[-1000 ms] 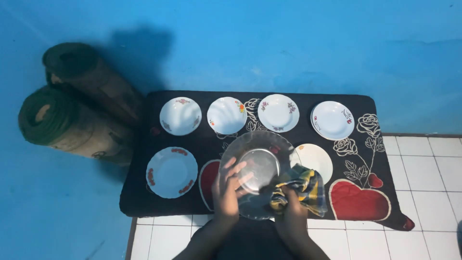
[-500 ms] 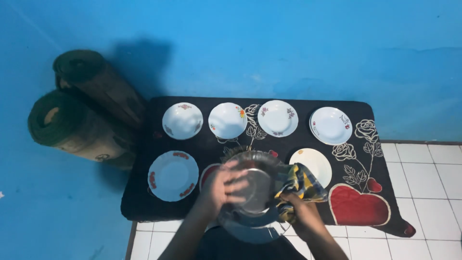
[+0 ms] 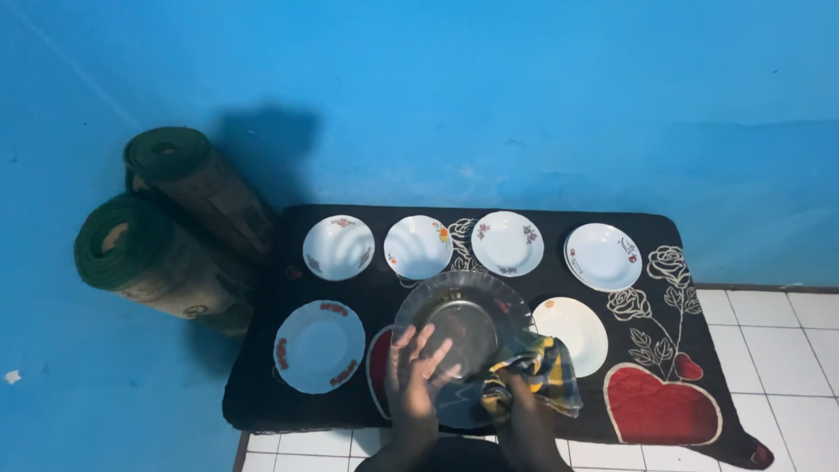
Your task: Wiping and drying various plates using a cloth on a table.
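Low in the frame's centre, the left hand (image 3: 415, 371) is gripping the clear glass plate (image 3: 463, 328), now tilted back flat toward the camera. The right hand (image 3: 517, 411), closed on the checked cloth (image 3: 537, 371), is wiping its lower right rim again.

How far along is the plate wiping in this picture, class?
Done: cannot be told; six white plates lie on the black mat.
In hand: left hand steadies a clear glass plate; right hand presses a yellow checked cloth on it.
Left: unclear.
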